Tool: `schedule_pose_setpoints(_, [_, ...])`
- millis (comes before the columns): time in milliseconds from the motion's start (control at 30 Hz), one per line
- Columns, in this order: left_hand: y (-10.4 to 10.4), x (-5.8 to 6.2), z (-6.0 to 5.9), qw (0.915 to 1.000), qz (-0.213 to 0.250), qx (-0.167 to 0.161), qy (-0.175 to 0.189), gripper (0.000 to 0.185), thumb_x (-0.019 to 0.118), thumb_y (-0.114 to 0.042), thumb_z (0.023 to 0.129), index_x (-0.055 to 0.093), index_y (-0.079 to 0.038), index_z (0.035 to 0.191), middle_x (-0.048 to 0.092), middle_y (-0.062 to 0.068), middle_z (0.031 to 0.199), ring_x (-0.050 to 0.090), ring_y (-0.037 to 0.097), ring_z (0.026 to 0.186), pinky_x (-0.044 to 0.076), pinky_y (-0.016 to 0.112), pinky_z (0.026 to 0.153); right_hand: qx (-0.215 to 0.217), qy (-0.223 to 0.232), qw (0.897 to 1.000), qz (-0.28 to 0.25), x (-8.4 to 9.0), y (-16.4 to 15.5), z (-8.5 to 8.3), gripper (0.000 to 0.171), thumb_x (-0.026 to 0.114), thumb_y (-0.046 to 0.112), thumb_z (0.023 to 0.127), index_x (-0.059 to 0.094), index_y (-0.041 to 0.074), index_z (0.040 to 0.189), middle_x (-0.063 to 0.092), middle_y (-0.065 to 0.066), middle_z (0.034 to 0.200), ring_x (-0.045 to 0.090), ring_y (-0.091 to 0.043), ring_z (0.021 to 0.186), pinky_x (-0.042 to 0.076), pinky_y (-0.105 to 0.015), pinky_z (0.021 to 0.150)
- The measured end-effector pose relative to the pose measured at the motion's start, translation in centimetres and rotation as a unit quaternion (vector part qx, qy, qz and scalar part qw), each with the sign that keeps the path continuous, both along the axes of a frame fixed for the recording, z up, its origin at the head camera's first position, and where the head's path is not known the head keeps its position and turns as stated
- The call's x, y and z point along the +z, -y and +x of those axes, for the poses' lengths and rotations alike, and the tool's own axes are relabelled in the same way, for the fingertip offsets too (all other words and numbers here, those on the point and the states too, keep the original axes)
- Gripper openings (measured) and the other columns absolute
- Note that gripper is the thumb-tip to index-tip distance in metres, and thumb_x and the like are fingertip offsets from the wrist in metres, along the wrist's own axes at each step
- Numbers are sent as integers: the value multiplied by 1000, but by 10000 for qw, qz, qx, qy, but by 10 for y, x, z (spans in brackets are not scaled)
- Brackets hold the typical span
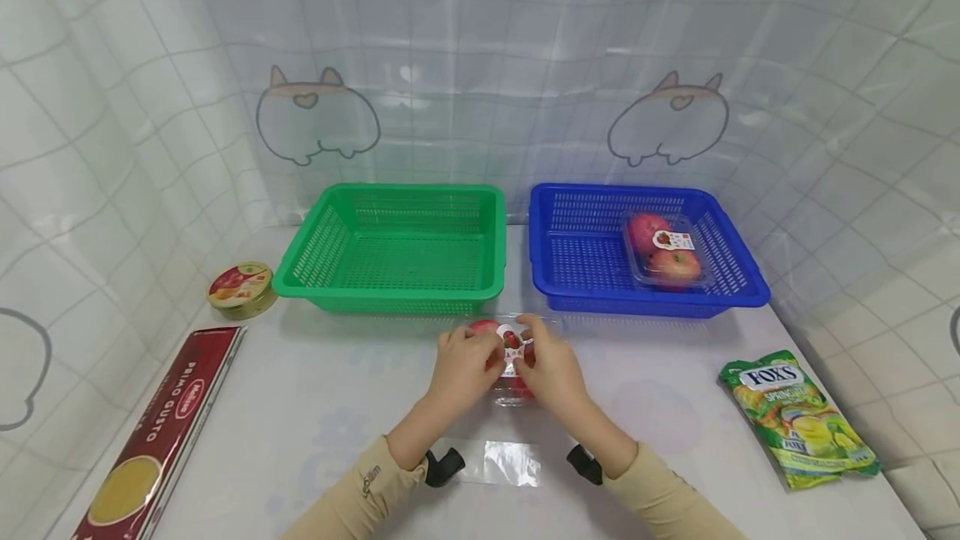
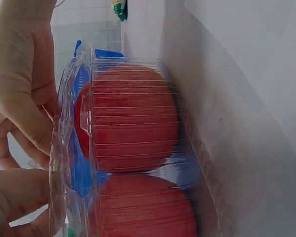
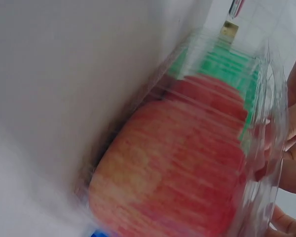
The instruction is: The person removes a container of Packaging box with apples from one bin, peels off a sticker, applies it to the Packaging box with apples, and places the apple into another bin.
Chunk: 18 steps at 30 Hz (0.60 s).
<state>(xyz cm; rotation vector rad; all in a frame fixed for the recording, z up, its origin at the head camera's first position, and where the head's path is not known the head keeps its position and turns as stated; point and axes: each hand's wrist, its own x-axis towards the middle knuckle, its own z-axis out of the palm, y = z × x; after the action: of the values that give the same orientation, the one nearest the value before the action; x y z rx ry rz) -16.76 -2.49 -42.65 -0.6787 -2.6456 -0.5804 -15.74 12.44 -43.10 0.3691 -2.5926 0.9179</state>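
Note:
A clear plastic box of apples sits on the table in front of the baskets, with a white label on its lid. My left hand touches the lid at the label's left side, its fingers bent. From the other side, my right hand rests its fingertips on the lid, thumb and forefinger apart around the label's right edge. Red apples show through the ribbed side in the left wrist view. The right wrist view is blurred, but an apple fills much of it.
A green basket stands at back left; beside it a blue basket holds another box of apples. A round tin and a long red packet lie left, a green candy bag right. Clear film lies between my wrists.

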Motion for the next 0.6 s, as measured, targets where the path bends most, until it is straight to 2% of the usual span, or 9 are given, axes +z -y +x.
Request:
schedule_pose_setpoints(133, [0, -2, -1, 9983, -266, -192, -487, 7, 75, -21, 73, 67, -20, 72, 68, -7, 77, 54, 24, 84, 35, 39, 72, -353, -501, 9952, 763, -1, 2, 3, 56, 74, 7, 68, 53, 9, 120, 62, -2, 74, 58, -20, 75, 43, -40, 71])
schedule_pose_setpoints(233, [0, -4, 0, 9963, -335, -268, -739, 4, 75, -22, 74, 71, -21, 74, 70, -3, 88, 53, 23, 85, 35, 38, 72, -579, -780, 9893, 1088, -3, 2, 6, 54, 75, 13, 68, 55, 11, 118, 61, -2, 70, 58, -27, 86, 40, -44, 76])
schedule_pose_setpoints(333, [0, -4, 1, 9954, -373, -281, -833, 4, 75, -23, 74, 72, -21, 76, 70, -2, 89, 52, 22, 86, 35, 37, 72, -616, -880, 9878, 1124, -5, 1, 7, 47, 76, 15, 69, 58, 11, 112, 66, -5, 82, 56, -29, 92, 38, -44, 77])
schedule_pose_setpoints(400, [1, -5, 2, 9954, -393, -280, -827, 5, 75, -23, 74, 73, -22, 78, 69, -2, 89, 52, 21, 86, 35, 37, 72, -582, -861, 9883, 1112, -6, -1, 7, 39, 75, 16, 70, 61, 12, 106, 66, -8, 95, 54, -31, 95, 37, -45, 78])
schedule_pose_setpoints(533, [2, -7, 3, 9963, -476, -214, -676, 15, 73, -25, 76, 74, -20, 90, 65, 1, 89, 50, 22, 86, 35, 38, 71, -537, -693, 9887, 1213, -9, -3, 7, 23, 72, 21, 74, 66, 15, 96, 59, -14, 116, 48, -37, 110, 35, -52, 83])
schedule_pose_setpoints(600, [3, -9, 3, 9972, -501, -101, -553, 23, 72, -27, 77, 73, -18, 99, 61, 4, 94, 48, 25, 91, 35, 40, 73, -540, -579, 9887, 1271, -12, -4, 7, 20, 70, 24, 76, 68, 16, 95, 55, -16, 123, 43, -41, 117, 33, -56, 86])
